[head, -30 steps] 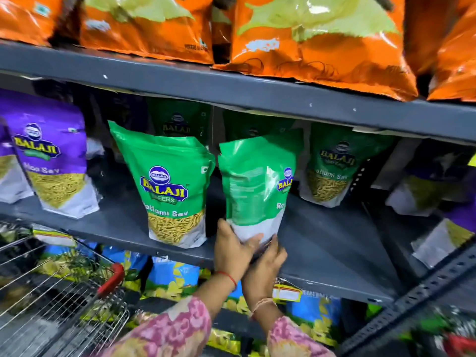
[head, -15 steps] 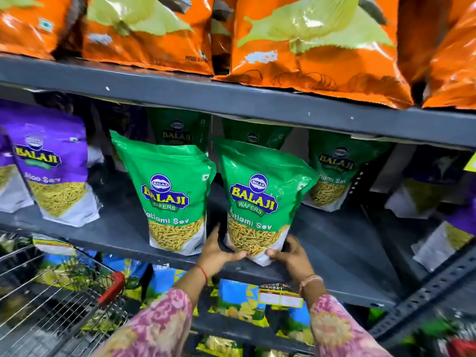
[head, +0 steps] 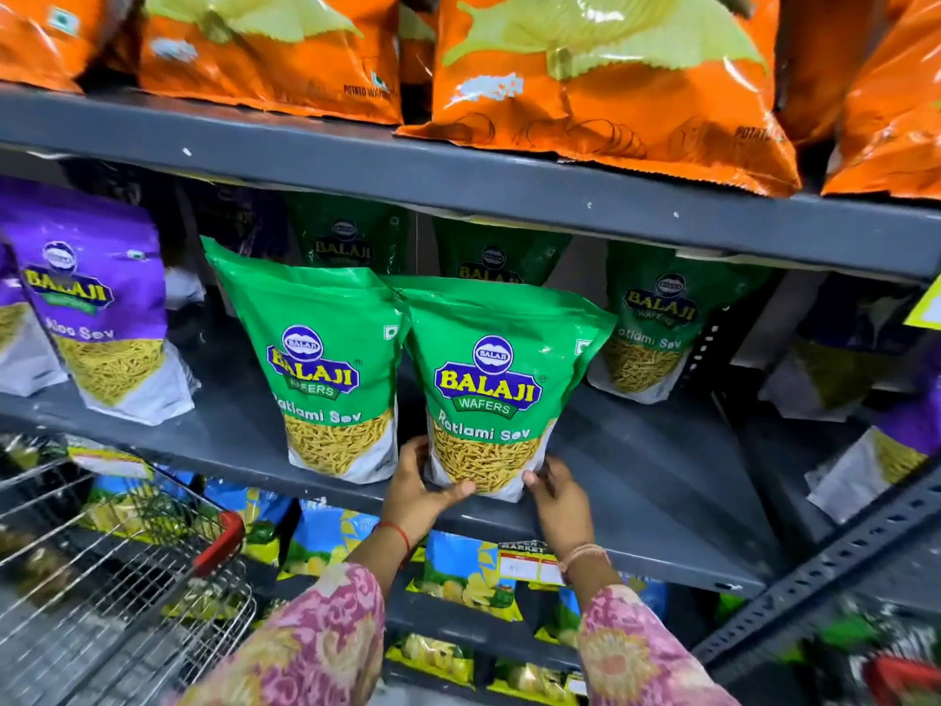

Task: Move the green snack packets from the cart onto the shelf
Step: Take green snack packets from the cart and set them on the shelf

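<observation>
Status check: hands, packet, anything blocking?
Left hand and right hand grip the green plastic Ratlami Sev packet. Upright on grey metal shelf. Nothing blocking.

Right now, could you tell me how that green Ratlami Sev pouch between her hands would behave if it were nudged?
The green Ratlami Sev pouch stands upright and tall on a narrow base, so it probably tips easily. Both hands, left hand and right hand, steady its bottom corners. Its glossy, creased film looks floppy and slippery, likely light.

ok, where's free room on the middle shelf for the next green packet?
Bare shelf lies right of the held green packet, in front of the rear green packet. A narrower gap sits between the purple packet and the front-left green packet. The two front green packets touch: crowded there.
</observation>
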`<state>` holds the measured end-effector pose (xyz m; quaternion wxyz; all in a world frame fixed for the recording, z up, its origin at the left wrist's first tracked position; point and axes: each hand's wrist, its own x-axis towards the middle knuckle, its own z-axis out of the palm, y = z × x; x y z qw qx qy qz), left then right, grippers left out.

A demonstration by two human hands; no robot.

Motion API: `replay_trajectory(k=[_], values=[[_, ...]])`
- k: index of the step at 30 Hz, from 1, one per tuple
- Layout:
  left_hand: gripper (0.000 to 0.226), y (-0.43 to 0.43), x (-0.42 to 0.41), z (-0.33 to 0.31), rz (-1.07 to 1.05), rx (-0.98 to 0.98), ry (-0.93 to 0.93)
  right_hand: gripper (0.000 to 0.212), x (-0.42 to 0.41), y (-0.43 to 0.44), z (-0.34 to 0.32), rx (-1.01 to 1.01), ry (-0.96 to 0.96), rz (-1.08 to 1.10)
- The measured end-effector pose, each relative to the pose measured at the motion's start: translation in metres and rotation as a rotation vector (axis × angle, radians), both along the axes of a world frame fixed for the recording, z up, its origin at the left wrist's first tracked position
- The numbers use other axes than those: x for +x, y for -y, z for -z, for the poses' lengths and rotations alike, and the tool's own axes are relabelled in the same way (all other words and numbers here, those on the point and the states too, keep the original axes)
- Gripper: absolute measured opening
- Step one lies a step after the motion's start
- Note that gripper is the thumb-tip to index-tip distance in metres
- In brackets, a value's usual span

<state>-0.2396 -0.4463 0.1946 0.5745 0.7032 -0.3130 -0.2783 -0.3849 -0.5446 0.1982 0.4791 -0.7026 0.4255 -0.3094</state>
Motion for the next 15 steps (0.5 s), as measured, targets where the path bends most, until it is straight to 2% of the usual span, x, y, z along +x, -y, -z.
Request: replay_trajectory(k=[4,7,9,12,14,15], values=[[0.083,-0.001,0.0,-0.002,-0.01,0.038,0.08,0.05,0.004,-0.022,0.014,-0.107,-0.096,0.124],[0.087,-0.016,-0.005,-0.001,0.021,0.08,0.189,0.064,0.004,-0.065,0.032,-0.265,-0.106,0.186],[0.077,-0.046,-0.007,0.002,-0.011,0.123,0.351,0.066,0.01,-0.099,0.045,-0.335,-0.099,0.125],[0.063,-0.11,0.018,0.026,-0.12,0.21,0.679,0.057,0.041,-0.142,0.054,-0.38,-0.071,-0.051],[0.054,-0.157,0.047,0.043,-0.239,0.286,0.743,0.059,0.077,-0.163,0.051,-0.43,-0.067,-0.216],[0.053,-0.182,0.062,0.043,-0.304,0.337,0.695,0.063,0.1,-0.174,0.049,-0.442,-0.071,-0.309]])
